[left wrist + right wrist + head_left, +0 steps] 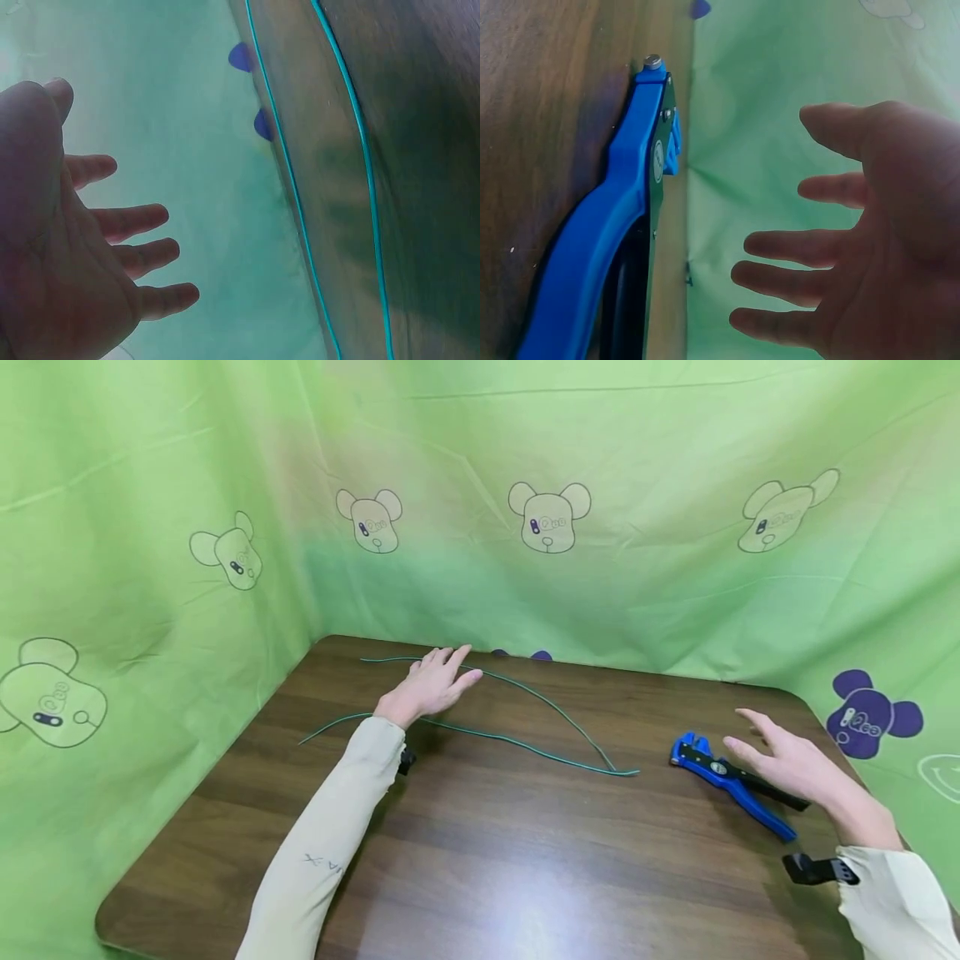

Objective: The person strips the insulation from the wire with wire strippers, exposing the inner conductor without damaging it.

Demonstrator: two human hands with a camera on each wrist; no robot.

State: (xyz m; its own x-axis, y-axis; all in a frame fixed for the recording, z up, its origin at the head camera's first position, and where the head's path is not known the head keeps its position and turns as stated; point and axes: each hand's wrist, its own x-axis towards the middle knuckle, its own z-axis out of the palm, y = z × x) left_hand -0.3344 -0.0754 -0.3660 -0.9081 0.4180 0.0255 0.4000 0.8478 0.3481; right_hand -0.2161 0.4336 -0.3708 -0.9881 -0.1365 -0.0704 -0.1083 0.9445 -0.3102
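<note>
Two strands of teal wire lie about the left hand (429,687): the far strand (558,708) passes behind its fingers, and the near strand (495,737) runs behind its wrist in the head view. Both reach out to the left of that hand, and to its right they meet in a narrow point between the two hands; whether they are one length or two, I cannot tell. The left hand's fingers are spread, and the left wrist view shows it apart from both strands.

Just left of the right hand (798,764) a blue-and-black hand tool (729,781) rests on the counter (465,860), its head beyond the thumb and its handles stretching back toward the wrist. The right hand's fingers are spread too, holding nothing. Beyond both hands hangs a green cloth (480,585) printed with bear heads.
</note>
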